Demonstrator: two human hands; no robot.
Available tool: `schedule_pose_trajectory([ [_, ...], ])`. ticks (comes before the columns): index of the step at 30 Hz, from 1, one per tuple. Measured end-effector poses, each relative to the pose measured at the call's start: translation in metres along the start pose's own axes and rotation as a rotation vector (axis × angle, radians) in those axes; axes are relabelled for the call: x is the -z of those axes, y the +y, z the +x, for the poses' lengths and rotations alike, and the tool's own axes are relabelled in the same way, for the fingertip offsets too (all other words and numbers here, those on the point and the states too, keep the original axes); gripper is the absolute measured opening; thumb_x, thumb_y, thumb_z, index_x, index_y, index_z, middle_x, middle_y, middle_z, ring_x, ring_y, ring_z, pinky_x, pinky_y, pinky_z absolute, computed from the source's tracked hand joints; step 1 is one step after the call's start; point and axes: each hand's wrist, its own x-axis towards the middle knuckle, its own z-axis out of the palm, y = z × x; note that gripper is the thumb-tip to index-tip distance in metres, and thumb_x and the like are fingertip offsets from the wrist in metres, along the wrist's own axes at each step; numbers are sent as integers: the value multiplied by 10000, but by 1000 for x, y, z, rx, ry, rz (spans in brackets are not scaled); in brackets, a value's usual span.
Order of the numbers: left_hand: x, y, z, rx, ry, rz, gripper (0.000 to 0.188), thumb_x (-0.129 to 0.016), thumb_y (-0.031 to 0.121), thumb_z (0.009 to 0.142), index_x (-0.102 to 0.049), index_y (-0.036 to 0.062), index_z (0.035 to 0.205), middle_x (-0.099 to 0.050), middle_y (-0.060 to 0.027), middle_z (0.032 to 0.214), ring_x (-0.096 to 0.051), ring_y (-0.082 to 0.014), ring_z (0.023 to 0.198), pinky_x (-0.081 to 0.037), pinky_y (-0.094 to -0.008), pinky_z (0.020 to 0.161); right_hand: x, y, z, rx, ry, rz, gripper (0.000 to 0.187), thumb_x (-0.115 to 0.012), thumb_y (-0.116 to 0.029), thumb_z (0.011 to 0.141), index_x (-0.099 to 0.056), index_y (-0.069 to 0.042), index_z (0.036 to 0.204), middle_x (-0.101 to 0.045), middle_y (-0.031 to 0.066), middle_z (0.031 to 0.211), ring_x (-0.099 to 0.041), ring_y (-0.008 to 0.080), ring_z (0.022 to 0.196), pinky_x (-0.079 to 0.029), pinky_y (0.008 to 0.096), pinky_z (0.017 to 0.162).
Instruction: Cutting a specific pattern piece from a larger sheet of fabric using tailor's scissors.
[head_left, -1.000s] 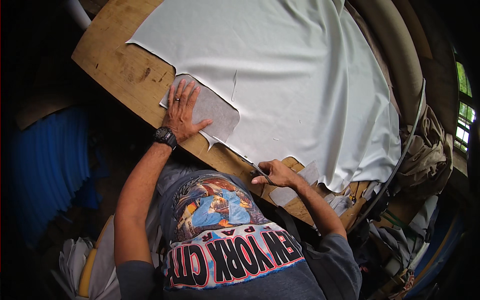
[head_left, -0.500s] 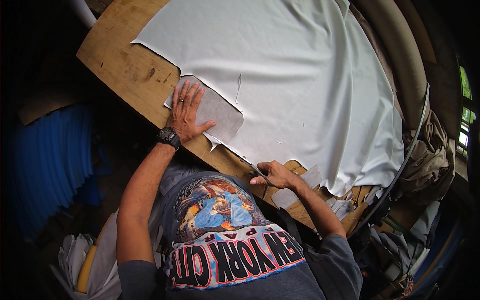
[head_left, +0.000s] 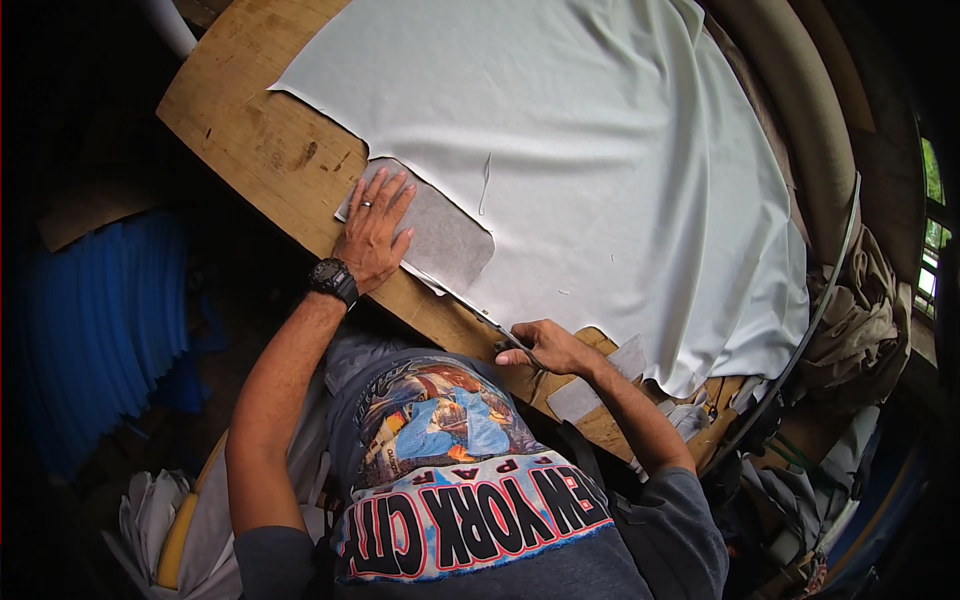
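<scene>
A large white sheet of leather-like material [head_left: 580,170] covers much of the wooden table [head_left: 240,120]. At its near left lies a grey patterned piece [head_left: 445,235], on top of white material whose rim shows along its near side. My left hand [head_left: 375,232] rests flat on the grey piece's left part, fingers stretched. In my right hand [head_left: 548,348] is a pair of scissors [head_left: 492,320], handles hidden in my closed fingers. The blades point left along the near edge of the white material, beside the grey piece. How far apart the blades are cannot be made out.
Small grey scraps [head_left: 630,358] lie right of my right hand. A long thin strip [head_left: 838,270] curves down the table's right side, near rolled material [head_left: 815,120] and a crumpled beige cloth [head_left: 865,310]. Blue sheeting [head_left: 110,330] stands in the dark at left.
My left thumb has drawn in closer to the fingers. A small curled flap of white material beside the scissors' tip now hangs less. The right hand has barely moved.
</scene>
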Motion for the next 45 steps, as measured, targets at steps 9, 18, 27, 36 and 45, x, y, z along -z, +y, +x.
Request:
schedule_pose_trajectory([
  [9,42,-15,22,-85,-176,14,642,-764,90,772,-538,76,1373,-428,-103,1478,-380,-320,1384,-361,-435,1137,5,-16,0,12,-11,-72,644,-730,-618,821,-581,-2,705,-373,17,541,-376,126,556,-307,374,510],
  [18,48,-25,35,-106,-256,-3,554,-797,32,709,-641,110,1235,-520,-64,1353,-489,-312,1265,-457,-406,1048,4,-33,16,-54,-20,-22,626,-750,-619,807,-595,-22,697,-419,-14,561,-405,107,567,-314,350,506],
  [27,53,-28,38,-139,-246,0,542,-819,77,712,-640,119,1222,-532,-63,1329,-515,-308,1230,-479,-404,1039,2,-44,26,-15,-50,79,607,-730,-602,837,-586,-31,690,-390,-38,543,-375,95,538,-287,330,495],
  [36,53,-35,42,-181,-230,-16,567,-843,114,683,-644,138,1213,-542,-47,1321,-510,-285,1239,-463,-399,1046,3,-50,33,-15,-39,24,616,-742,-590,831,-555,-28,660,-372,-31,536,-372,98,536,-289,339,496],
  [45,53,-39,41,-202,-244,-23,580,-848,164,685,-636,139,1224,-543,-47,1320,-511,-290,1235,-458,-406,1046,6,-61,44,1,-44,-1,608,-750,-598,821,-591,-28,681,-401,-34,551,-392,99,553,-298,333,496],
])
